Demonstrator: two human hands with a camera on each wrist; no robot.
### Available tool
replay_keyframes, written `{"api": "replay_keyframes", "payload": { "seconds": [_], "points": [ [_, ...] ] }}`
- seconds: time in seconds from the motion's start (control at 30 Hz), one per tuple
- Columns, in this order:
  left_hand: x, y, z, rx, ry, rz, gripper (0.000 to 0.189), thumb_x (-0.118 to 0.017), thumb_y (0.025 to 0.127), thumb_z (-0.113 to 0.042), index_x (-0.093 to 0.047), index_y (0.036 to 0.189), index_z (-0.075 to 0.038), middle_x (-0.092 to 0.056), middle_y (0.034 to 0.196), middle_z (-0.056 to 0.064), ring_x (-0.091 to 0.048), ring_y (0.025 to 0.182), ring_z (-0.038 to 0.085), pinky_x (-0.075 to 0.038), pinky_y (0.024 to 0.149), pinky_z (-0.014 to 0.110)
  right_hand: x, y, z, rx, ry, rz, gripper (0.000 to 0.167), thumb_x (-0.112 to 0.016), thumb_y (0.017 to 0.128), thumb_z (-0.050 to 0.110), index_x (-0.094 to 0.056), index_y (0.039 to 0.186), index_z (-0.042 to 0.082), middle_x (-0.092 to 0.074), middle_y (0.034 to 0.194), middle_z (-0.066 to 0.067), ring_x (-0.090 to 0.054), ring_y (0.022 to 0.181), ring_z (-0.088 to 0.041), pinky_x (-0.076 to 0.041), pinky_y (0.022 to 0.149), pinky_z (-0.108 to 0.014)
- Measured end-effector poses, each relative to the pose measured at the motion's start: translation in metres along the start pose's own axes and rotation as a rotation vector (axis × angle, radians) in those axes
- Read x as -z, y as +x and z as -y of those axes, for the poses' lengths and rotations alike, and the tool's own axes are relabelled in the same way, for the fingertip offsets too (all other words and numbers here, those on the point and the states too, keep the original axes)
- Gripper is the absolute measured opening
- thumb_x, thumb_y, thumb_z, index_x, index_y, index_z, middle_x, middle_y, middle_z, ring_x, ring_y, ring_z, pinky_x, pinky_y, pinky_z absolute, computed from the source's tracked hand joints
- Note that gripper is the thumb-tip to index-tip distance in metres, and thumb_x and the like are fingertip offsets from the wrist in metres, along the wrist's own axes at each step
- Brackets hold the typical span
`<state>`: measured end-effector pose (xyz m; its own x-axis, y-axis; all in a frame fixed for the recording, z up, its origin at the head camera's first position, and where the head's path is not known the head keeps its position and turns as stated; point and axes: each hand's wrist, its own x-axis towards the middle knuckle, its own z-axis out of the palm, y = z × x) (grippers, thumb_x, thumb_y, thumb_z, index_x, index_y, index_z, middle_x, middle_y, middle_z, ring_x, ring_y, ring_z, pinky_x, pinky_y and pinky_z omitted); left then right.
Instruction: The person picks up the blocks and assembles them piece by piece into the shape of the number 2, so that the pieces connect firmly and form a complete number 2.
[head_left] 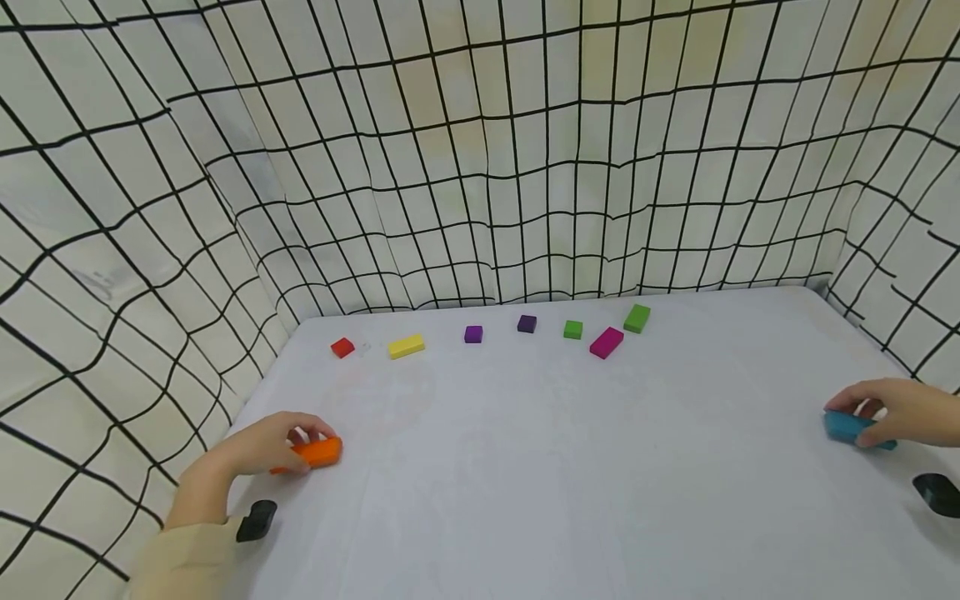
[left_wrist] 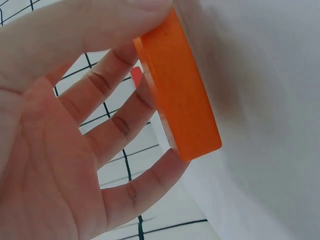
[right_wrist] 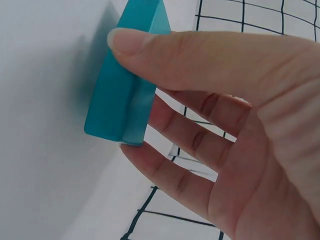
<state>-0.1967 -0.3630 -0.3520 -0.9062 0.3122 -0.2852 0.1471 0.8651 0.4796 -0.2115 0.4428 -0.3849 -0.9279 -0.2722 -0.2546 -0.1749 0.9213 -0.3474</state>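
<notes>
At the left side of the white table, my left hand (head_left: 268,442) pinches an orange block (head_left: 321,452) between thumb and fingers. The left wrist view shows the orange block (left_wrist: 180,95) close up, the thumb on one side and the fingertips along the other. Far to the right, my right hand (head_left: 900,410) grips a blue block (head_left: 847,426). In the right wrist view the thumb lies across the blue block (right_wrist: 112,100), with fingertips behind it. Both blocks are close to the table surface; whether they touch it I cannot tell.
Along the back of the table (head_left: 525,467) lie a red block (head_left: 342,347), a yellow block (head_left: 407,347), a purple block (head_left: 473,334), a dark purple block (head_left: 527,323), a small green block (head_left: 573,330), a magenta block (head_left: 607,342) and a longer green block (head_left: 637,318). Black netting (head_left: 487,175) surrounds the table.
</notes>
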Motion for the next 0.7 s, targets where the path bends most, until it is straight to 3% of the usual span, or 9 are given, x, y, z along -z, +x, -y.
{"api": "replay_keyframes", "payload": {
  "seconds": [0.23, 0.7],
  "points": [
    [-0.001, 0.005, -0.007, -0.017, 0.001, -0.001, 0.038, -0.076, 0.082, 0.003, -0.072, 0.116, -0.012, -0.061, 0.106, 0.003, -0.054, 0.103, 0.03, -0.052, 0.081, 0.039, -0.001, 0.002, 0.016, 0.044, -0.035, -0.05, 0.045, -0.086, 0.074, 0.001, -0.067, 0.113, -0.01, -0.069, 0.105, -0.018, -0.062, 0.091, -0.034, -0.057, 0.074, -0.048],
    [-0.002, 0.012, -0.023, -0.047, 0.009, -0.015, 0.038, -0.075, 0.084, 0.003, -0.07, 0.118, -0.012, -0.061, 0.107, 0.003, -0.054, 0.106, 0.031, -0.053, 0.083, 0.04, 0.001, 0.009, 0.038, 0.108, 0.0, -0.037, 0.045, -0.085, 0.076, 0.002, -0.068, 0.117, -0.006, -0.069, 0.109, -0.014, -0.062, 0.096, -0.031, -0.057, 0.077, -0.047]
  ]
}}
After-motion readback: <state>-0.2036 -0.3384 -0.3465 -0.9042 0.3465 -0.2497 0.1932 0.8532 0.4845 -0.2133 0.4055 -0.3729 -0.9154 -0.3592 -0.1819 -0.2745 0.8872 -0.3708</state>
